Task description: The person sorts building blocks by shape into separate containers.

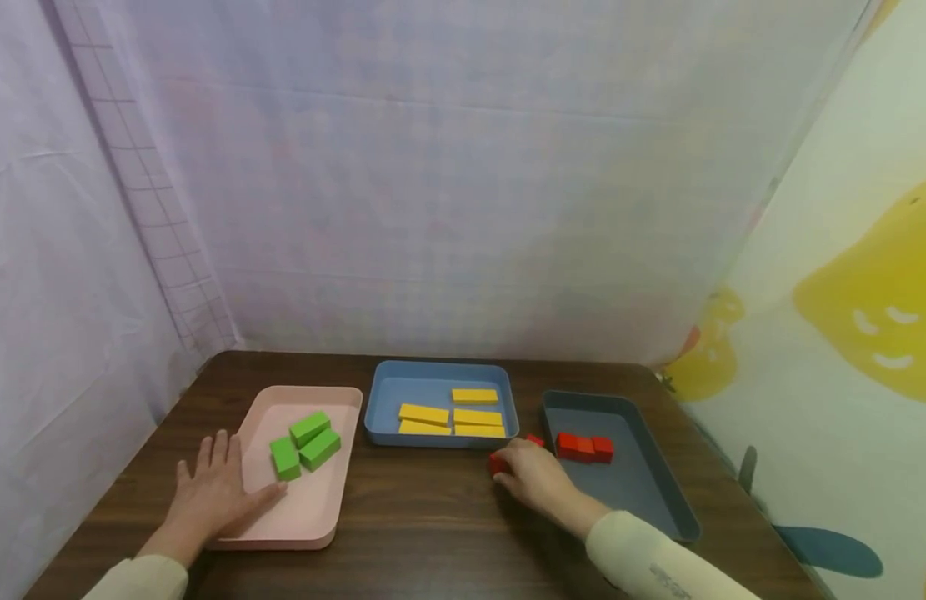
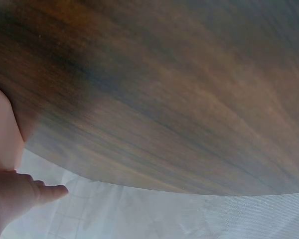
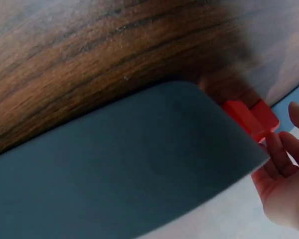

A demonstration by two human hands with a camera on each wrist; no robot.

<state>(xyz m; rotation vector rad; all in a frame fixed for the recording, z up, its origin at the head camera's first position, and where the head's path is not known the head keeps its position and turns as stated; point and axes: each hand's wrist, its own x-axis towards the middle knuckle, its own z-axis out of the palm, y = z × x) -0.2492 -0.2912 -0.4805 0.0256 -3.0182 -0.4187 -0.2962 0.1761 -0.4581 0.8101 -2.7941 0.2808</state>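
Note:
In the head view my left hand (image 1: 215,492) lies with fingers spread at the near left side of the pink tray (image 1: 301,521), its thumb reaching over the rim. Three green blocks (image 1: 320,448) sit in that tray. My right hand (image 1: 539,477) is low over the table, between the blue and dark trays, thumb and fingers bent around a red block (image 1: 496,464) that they partly hide. Another red block (image 1: 535,439) shows just behind the knuckles. The right wrist view has two red blocks (image 3: 244,118) beside the dark tray, with fingertips (image 3: 276,145) right at them.
A blue tray (image 1: 440,374) at the back middle holds several yellow blocks (image 1: 475,397). The dark grey tray (image 1: 628,492) on the right has red blocks (image 1: 585,448) near its left wall. Brown wood table (image 1: 410,517) lies between the trays; a pale curtain (image 1: 447,208) hangs behind.

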